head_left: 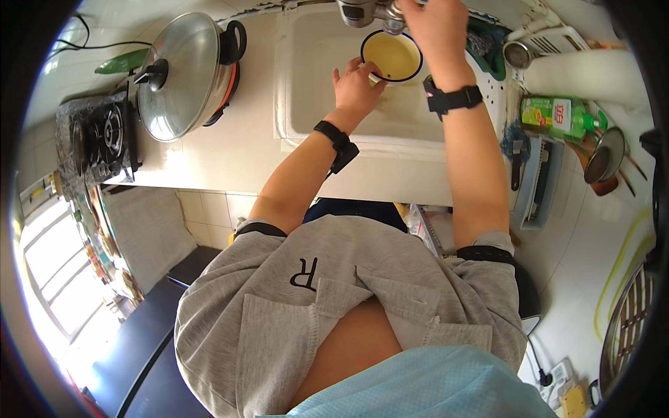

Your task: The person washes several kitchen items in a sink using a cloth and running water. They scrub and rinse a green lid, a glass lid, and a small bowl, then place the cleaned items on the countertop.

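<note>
My left hand (358, 89) pinches the near left rim of a round enamel bowl (392, 56), white outside with a dark blue rim. Its inside looks yellowish, and a small dark spot shows near the lower edge. The bowl is in the white sink basin (334, 112), under the metal tap (394, 25). At the top edge of the picture, my right hand (439, 31) is against the tap's right side. Its fingers are partly cut off by the picture's edge, so their grip is unclear. Each wrist wears a black strap.
Left of the sink stands a large pan with a glass lid (180, 78), beyond it a gas stove (107, 133). To the right are a green basket (488, 44), a green dish soap bottle (556, 116), a light blue holder (541, 183) and metal strainers (609, 154).
</note>
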A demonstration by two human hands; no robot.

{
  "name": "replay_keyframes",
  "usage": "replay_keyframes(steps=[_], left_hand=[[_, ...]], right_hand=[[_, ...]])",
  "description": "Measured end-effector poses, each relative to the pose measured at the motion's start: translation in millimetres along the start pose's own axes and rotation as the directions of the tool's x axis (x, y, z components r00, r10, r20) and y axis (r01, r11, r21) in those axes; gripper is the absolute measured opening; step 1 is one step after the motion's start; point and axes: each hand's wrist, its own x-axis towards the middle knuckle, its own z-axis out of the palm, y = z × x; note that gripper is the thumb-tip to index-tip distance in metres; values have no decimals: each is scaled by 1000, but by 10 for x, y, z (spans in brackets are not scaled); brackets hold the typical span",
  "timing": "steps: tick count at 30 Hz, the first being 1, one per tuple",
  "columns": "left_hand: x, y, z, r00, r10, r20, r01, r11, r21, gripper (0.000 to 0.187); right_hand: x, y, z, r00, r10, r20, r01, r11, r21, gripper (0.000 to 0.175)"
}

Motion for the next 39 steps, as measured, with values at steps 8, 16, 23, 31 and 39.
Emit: replay_keyframes(steps=[8,16,23,31,39], left_hand=[[171,-129,-28,999,33,-19,-32,998,50,21],[349,-328,-47,984,179,7,-177,976,-124,44],[563,-315,251,812,-469,348,518,303,-800,61],[621,-408,349,802,-399,445,579,333,-744,52],[684,-444,378,596,-504,625,737,36,-675,48]], right_hand=[[-477,666,-61,986,169,2,-164,954,251,25],[-1561,1094,420,774,43,631,263,885,-383,13],[-1577,819,717,804,118,583,-39,988,-146,10],[-1623,875,799,825,167,539,-60,976,-211,10],[-1779,1007,753,677,382,629,-246,923,-296,11]])
